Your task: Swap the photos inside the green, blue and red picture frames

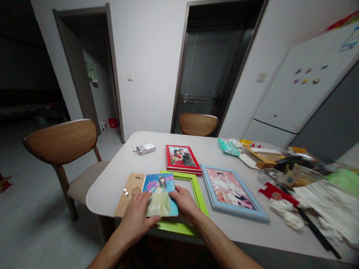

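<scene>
Between my two hands is a photo print (160, 194) with a figure in a pale yellow-green dress on a blue and pink background. My left hand (138, 211) grips its left and lower-left edge, while my right hand (184, 201) pinches its right edge. Under the photo lies a lime-green picture frame (199, 194), partly covered by it and my hands. To the left, the brown backing board (132, 182) with metal clips lies on the table, its right part hidden by the photo.
Beyond the green frame lies a red picture frame (183, 158); a light-blue one (233, 193) is at right. A silver-white device (145, 148) sits at back left. Clutter, including a white cloth (330, 210) and black strip (317, 233), covers the table's right side.
</scene>
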Demonstrator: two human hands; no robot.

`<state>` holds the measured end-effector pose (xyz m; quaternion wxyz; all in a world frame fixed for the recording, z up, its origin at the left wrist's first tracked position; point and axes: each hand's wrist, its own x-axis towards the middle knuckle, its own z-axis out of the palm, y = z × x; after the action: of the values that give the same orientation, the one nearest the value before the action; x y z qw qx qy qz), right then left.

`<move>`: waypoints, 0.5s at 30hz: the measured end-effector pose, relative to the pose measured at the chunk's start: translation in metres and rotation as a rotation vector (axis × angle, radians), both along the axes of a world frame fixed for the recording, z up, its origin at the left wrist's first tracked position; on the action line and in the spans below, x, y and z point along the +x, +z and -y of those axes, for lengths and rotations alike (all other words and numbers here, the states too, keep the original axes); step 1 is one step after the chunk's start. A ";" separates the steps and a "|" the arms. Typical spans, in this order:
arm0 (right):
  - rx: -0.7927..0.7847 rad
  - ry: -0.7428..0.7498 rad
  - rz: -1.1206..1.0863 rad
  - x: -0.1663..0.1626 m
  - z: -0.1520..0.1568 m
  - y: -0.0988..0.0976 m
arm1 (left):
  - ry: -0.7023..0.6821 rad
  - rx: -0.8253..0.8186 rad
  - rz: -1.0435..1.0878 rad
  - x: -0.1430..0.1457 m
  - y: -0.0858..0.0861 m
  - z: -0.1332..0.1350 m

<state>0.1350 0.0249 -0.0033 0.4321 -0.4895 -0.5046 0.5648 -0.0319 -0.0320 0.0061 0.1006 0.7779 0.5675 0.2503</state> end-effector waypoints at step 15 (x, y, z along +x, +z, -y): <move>0.018 -0.168 -0.166 0.009 0.028 0.037 | 0.062 0.185 0.938 0.053 0.028 0.000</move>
<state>0.1439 -0.0027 0.0339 0.5227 -0.4778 -0.4293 0.5605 0.0215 -0.0316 0.0343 0.2686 0.5694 0.4594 0.6266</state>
